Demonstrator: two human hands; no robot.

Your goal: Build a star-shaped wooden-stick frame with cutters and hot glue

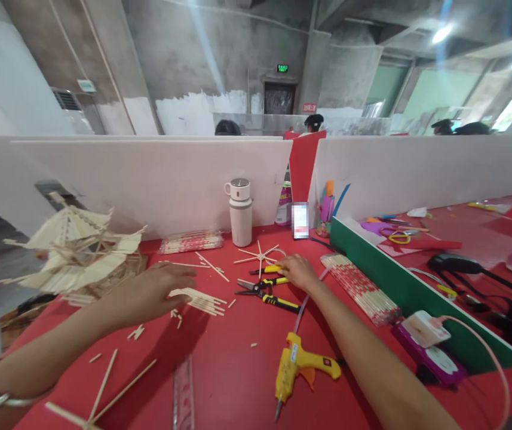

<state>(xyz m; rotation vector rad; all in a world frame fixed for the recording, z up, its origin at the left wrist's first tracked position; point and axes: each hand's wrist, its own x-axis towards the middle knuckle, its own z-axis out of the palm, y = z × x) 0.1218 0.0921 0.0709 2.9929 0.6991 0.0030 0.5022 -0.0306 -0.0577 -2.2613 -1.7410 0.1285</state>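
Your red table spreads beneath everything, with the white partition upright along its far edge. On your left stands the stick-built model with its tiered pale roof. Your left hand reaches in palm down, fingers loosely extended and thumb apart from them, pinching nothing that shows. Your right hand has its fingers bent down and bunched. The packed sticks lie to the right of your right hand, and the yellow glue gun lies nearer you, nozzle pointing your way. The lidded flask stands before the partition. The black-and-yellow cutters lie between your hands, handles apart. Beyond them is the stick star. The row of sticks sits at your left thumb; you cannot tell whether it touches. The yellow-handled tool ends at your right fingertips; whether they pinch it or merely rest there, you cannot tell. Small offcuts lie nearer you.
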